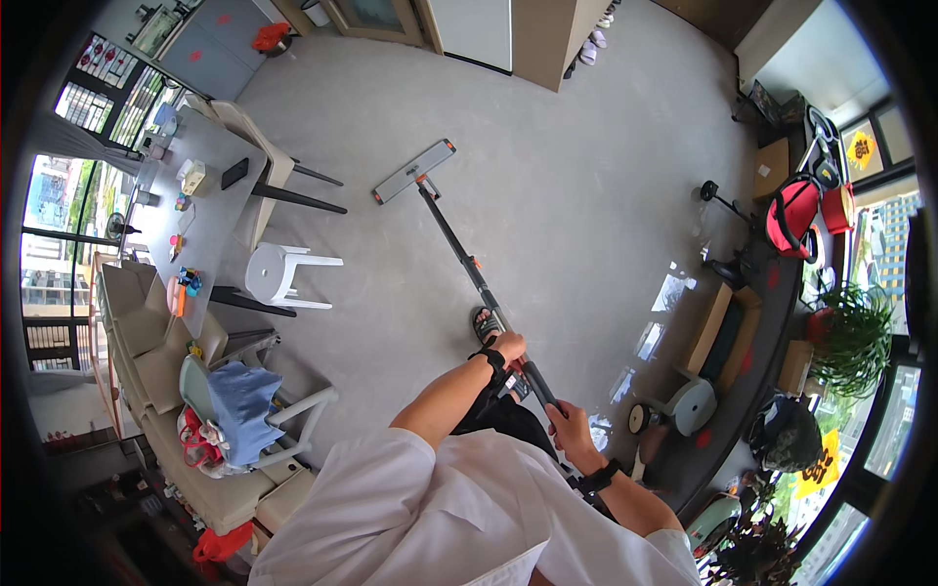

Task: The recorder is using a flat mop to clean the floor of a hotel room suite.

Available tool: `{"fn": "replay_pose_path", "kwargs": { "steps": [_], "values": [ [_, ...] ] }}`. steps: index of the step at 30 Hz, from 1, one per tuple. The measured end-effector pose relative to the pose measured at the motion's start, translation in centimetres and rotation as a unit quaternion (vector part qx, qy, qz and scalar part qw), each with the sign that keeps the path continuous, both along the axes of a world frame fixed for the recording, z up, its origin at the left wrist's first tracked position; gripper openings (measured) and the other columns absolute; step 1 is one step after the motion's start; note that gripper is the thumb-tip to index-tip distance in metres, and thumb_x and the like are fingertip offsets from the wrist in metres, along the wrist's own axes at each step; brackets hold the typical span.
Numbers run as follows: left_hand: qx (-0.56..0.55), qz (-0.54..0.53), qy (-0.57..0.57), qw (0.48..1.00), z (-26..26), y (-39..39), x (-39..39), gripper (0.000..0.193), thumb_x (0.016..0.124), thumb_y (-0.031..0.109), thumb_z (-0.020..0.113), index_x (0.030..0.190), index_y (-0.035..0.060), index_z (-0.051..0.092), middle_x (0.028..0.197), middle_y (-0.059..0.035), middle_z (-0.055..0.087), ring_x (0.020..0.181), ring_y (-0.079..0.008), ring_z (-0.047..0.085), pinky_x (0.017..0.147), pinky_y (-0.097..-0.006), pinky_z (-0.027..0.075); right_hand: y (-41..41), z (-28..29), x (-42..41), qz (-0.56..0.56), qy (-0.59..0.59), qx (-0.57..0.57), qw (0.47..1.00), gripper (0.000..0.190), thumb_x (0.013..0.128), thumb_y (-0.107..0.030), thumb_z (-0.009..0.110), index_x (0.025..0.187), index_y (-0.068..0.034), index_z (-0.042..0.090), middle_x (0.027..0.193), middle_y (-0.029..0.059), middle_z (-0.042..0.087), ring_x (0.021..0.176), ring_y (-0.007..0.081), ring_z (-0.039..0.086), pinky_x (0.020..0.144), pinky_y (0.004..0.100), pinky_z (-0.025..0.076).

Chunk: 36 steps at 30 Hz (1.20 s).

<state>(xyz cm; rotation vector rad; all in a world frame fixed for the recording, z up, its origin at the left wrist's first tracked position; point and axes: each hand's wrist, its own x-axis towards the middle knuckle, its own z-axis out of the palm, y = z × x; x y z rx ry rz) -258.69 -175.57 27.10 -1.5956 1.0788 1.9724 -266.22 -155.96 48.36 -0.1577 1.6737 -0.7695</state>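
Note:
Both my hands are closed around the dark pole of a flat mop (458, 249). My left hand (509, 346) grips it partway down, near my sandalled foot (484, 322). Close to my body, my right hand (570, 431) holds the pole's upper end. The pole slants away from me to a long grey mop head (415, 172) with orange-and-black ends, which rests on the smooth grey floor (571, 205). The mop pad under the head is hidden. Each wrist carries a black band.
On the left, a white stool (278, 275) and a beige chair (271, 161) stand beside a table (212, 242). Nearer is a high chair (311, 417) draped with blue cloth. On the right are an open cardboard box (707, 329), a red stroller (795, 216) and a potted plant (854, 344).

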Motion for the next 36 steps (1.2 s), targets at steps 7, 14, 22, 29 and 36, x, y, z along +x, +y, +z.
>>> {"fn": "replay_pose_path", "kwargs": {
  "steps": [7,14,22,29,36],
  "values": [
    [-0.246,-0.465,0.175,0.832,-6.2,-6.3,-0.5,0.039,0.09,0.022,0.042,0.084,-0.0102,0.062,0.077,-0.0265,0.067,0.063,-0.0369,0.068,0.05,-0.048,0.055,-6.3,-0.4,-1.6,0.028,0.006,0.015,0.999,0.024,0.095,-0.026,0.052,0.092,-0.003,0.055,0.058,0.0014,0.048,0.037,0.0078,0.04,0.032,0.0257,0.029],
    [0.005,-0.142,0.097,0.985,-6.7,-9.3,-2.3,0.029,0.088,0.006,0.041,0.082,-0.012,0.063,0.081,-0.028,0.067,0.063,-0.0379,0.069,0.053,-0.0471,0.057,-11.6,0.0,-3.8,0.061,0.03,0.04,0.997,0.027,0.094,-0.028,0.054,0.095,-0.001,0.059,0.058,0.0023,0.051,0.042,0.0098,0.046,0.038,0.0271,0.034],
    [-0.376,-0.541,0.121,0.742,-10.6,-12.3,-5.0,0.013,0.071,0.012,0.065,0.077,0.005,0.073,0.079,-0.0169,0.069,0.077,-0.0315,0.07,0.067,-0.0396,0.055,-15.4,0.1,-6.1,0.084,0.043,0.067,0.993,0.029,0.094,-0.03,0.056,0.096,-0.001,0.059,0.057,0.0021,0.052,0.041,0.0108,0.047,0.037,0.0273,0.036],
    [-0.375,-0.563,0.113,0.727,-4.8,-16.9,-8.1,0.011,0.069,0.014,0.069,0.074,0.0042,0.071,0.079,-0.019,0.069,0.076,-0.0328,0.069,0.066,-0.0404,0.056,-17.4,-1.9,-10.0,0.062,0.041,0.012,0.997,0.027,0.095,-0.028,0.053,0.099,-0.002,0.06,0.056,0.0007,0.049,0.038,0.0084,0.042,0.033,0.0262,0.029],
    [-0.08,-0.241,0.153,0.955,-2.1,-20.2,-13.0,0.027,0.085,0.021,0.055,0.092,-0.0036,0.062,0.081,-0.0215,0.068,0.069,-0.0321,0.068,0.06,-0.0432,0.056,-19.8,-3.7,-17.6,0.123,0.068,-0.02,0.99,0.029,0.094,-0.029,0.055,0.091,-0.001,0.06,0.058,0.0031,0.054,0.042,0.0101,0.047,0.039,0.0279,0.035]
  ]
}}
